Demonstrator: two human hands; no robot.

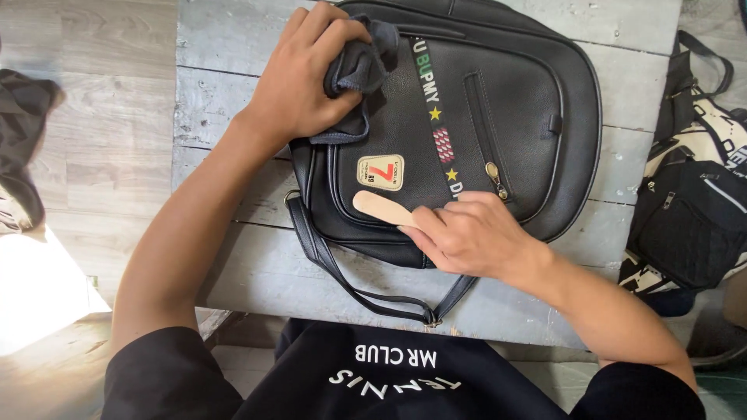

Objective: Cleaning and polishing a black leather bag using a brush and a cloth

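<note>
Flanking black backpack (467, 117) on grey table (233, 62): second bag (692, 210) right.

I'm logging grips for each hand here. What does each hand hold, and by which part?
The left hand bunches a dark grey cloth at its middle. The right hand grips a flat pale wooden stick by one end.

Weathered grey-white plank bench (233, 93), paint chipped and speckled, dark seams running across between the boards; beyond its left edge, pale grey wood-grain floor (101, 93); bright patch of sunlight (39, 288) washing out the lower left of that floor; dark crumpled cloth (23, 132) lying at the far left edge; to the right of the bench, black-and-cream patterned bag (696, 210) sitting low, straps looped upward; daylight overall, soft on the boards.
</note>
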